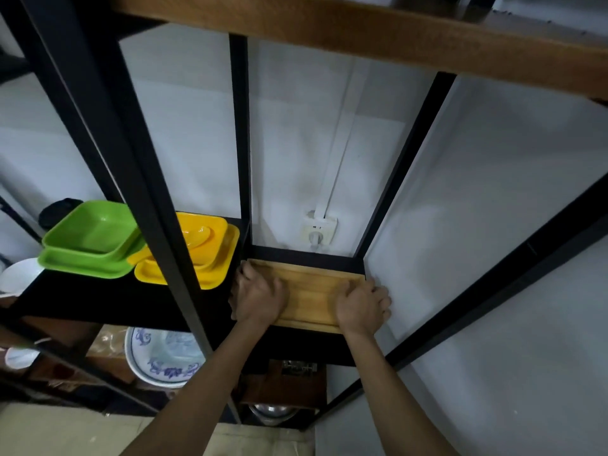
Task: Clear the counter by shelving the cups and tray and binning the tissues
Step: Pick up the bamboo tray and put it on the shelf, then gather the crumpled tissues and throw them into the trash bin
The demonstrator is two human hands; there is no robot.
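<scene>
A wooden tray (311,292) lies flat on a black shelf (306,343) in the right bay of a black metal rack. My left hand (258,296) grips the tray's left edge. My right hand (362,306) grips its right edge, close to the white wall. Both forearms reach up from below. No cups or tissues are in view.
Green dishes (90,238) and yellow dishes (194,251) are stacked on the same shelf level to the left, behind a black post (158,225). A wall socket (319,230) sits behind the tray. A blue-patterned plate (164,357) and a wooden box (286,380) stand below. A wooden shelf (362,31) is overhead.
</scene>
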